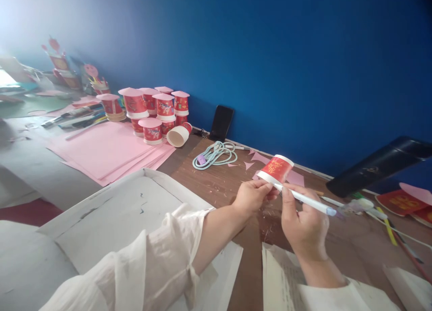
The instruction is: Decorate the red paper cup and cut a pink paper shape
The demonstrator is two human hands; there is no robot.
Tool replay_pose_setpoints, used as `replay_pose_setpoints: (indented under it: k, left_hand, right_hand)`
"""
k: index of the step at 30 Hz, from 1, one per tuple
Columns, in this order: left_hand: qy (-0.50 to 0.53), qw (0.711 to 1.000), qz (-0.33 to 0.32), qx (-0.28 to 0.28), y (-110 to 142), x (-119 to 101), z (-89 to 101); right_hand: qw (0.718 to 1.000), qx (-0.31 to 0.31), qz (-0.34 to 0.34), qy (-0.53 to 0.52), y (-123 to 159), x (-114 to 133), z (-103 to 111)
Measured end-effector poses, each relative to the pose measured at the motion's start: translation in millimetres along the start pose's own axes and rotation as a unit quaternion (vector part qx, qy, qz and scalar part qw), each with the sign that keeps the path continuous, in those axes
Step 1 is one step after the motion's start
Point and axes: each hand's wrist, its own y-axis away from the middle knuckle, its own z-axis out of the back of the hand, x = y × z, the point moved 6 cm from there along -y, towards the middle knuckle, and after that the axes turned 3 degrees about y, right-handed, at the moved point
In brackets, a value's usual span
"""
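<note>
My left hand [254,195] is closed on the rim of a red and white paper cup [276,168] with gold lettering, tilted above the table. My right hand [305,218] grips a slim white pen [312,200] with a pale blue end. The pen's other end points at the white rim of the cup, close to my left fingers; whether the tip touches the cup I cannot tell. Pink paper scraps [297,178] lie on the table behind the cup.
Pink-topped red cups [152,132] stand on and near pink paper sheets [91,153] at left. A cup [178,135] lies on its side. Beyond my left arm are a coiled cable [216,155] and a phone [222,123]. A black case [378,167] leans at right, near a white box [111,212] opposite.
</note>
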Motion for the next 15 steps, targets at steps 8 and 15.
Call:
replay_pose_setpoints:
  k: [8, 15]
  left_hand:
    - [0.034, 0.999, 0.003, 0.013, 0.2, 0.4, 0.7]
    - [0.036, 0.999, 0.005, 0.018, -2.7, 2.0, 2.2]
  right_hand:
    - [1.000, -0.008, -0.007, 0.000, 2.0, -2.7, -0.7]
    - [1.000, 0.003, -0.013, -0.012, 4.0, -6.1, -4.0]
